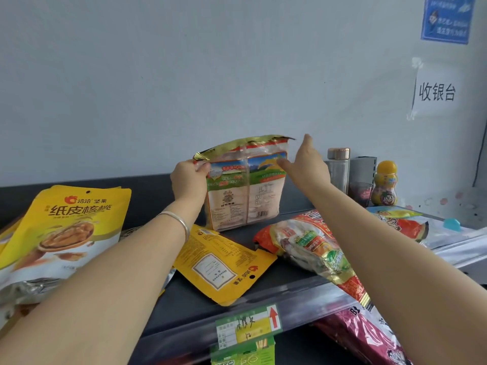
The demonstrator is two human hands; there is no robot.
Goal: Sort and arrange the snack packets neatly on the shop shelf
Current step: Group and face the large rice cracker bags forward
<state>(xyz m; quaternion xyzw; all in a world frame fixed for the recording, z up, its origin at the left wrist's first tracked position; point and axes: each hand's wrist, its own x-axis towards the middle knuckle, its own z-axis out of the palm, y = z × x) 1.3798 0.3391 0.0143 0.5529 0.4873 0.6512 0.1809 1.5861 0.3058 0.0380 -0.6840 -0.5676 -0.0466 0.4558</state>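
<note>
A rice-cracker packet (245, 191) with a gold top edge stands upright at the back of the dark shelf (189, 301), its printed back towards me. My left hand (188, 177) grips its upper left corner. My right hand (307, 164) is at the packet's upper right edge with straight fingers, thumb on the front face. A yellow walnut pouch (66, 227) leans upright on the left. Another yellow pouch (224, 259) lies flat, back side up, in front of the standing packet. A red and clear snack bag (313, 248) lies on its side to the right.
At the back right stand a glass bottle with a copper cap (338, 169), a dark cup (361, 192) and a yellow-capped jar (385, 185). A red and yellow packet (403, 219) lies further right. A price label (247, 327) hangs on the shelf's front rail. A dark red bag (369, 338) sits below.
</note>
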